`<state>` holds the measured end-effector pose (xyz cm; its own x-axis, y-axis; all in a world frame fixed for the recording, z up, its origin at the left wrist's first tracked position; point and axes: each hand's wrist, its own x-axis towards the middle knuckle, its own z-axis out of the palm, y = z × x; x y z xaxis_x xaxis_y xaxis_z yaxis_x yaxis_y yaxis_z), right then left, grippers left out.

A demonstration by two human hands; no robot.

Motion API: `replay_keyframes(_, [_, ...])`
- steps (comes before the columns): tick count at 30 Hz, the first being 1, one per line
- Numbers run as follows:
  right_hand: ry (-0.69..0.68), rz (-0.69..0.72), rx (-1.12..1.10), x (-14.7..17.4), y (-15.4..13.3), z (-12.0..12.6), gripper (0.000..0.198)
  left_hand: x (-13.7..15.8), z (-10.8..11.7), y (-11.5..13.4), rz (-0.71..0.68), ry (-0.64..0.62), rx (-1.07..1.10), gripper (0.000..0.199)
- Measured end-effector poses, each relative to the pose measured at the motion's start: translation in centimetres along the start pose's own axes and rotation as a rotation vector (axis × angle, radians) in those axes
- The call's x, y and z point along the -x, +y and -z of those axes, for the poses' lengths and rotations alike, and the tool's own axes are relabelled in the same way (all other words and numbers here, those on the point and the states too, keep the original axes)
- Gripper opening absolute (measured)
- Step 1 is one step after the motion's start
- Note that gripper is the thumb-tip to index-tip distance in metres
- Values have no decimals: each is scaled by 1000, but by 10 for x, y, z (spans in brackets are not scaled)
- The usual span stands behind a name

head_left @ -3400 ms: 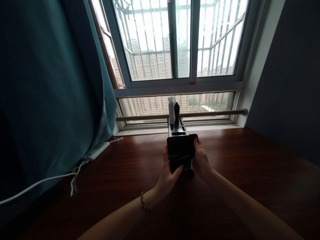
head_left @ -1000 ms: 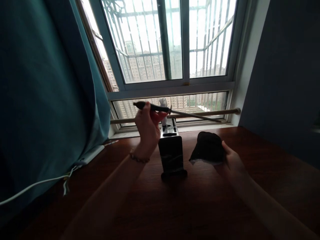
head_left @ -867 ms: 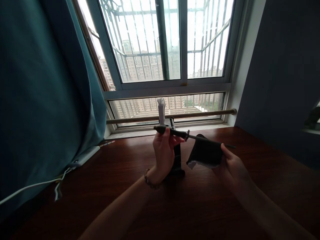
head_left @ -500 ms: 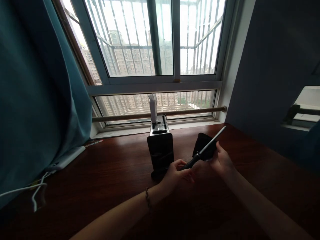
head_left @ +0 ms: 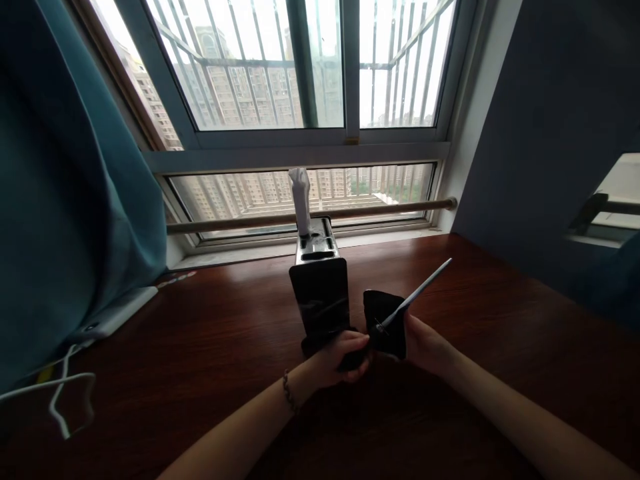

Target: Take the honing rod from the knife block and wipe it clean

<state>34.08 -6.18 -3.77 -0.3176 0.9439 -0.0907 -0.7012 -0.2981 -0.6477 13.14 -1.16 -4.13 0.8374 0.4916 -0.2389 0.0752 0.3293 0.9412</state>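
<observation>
We see one dark wooden table (head_left: 200,347) running up to the window sill, and one teal curtain (head_left: 60,187) hanging at its left end. On the table stands one black knife block (head_left: 320,303), upright, with one white-handled piece (head_left: 301,200) sticking out of its top at the far side. Just right of the block there is one dark cloth (head_left: 385,321), and one long slim sharpening rod (head_left: 417,291) slants up and to the right from it, its tip well above the table.

We count two hands. Our left hand (head_left: 336,358) is curled closed around the rod's dark handle, low and just in front of the block's base; a bracelet (head_left: 287,393) sits on that wrist. Our right hand (head_left: 423,343) is closed on the cloth, pressing it around the lower part of the rod where the metal meets the handle. At the left edge lie one white power strip (head_left: 117,313) and one white cable (head_left: 60,393).
</observation>
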Motion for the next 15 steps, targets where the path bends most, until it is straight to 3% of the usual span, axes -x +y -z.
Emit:
replay_keyframes(5, [164,36,150,-1,2,4,33,2,-3,-4,-144,170,-364,36])
replay_keyframes(9, [201,72,139,-3,1,-2,30,8,-7,-6,-306,361,-602,20])
replay_keyframes(12, [219,95,126,-3,4,-3,29,11,-12,-6,-306,407,-633,21])
replay_keyframes(15, [237,83,139,-4,6,0,29,9,-17,-3,-232,355,-542,26])
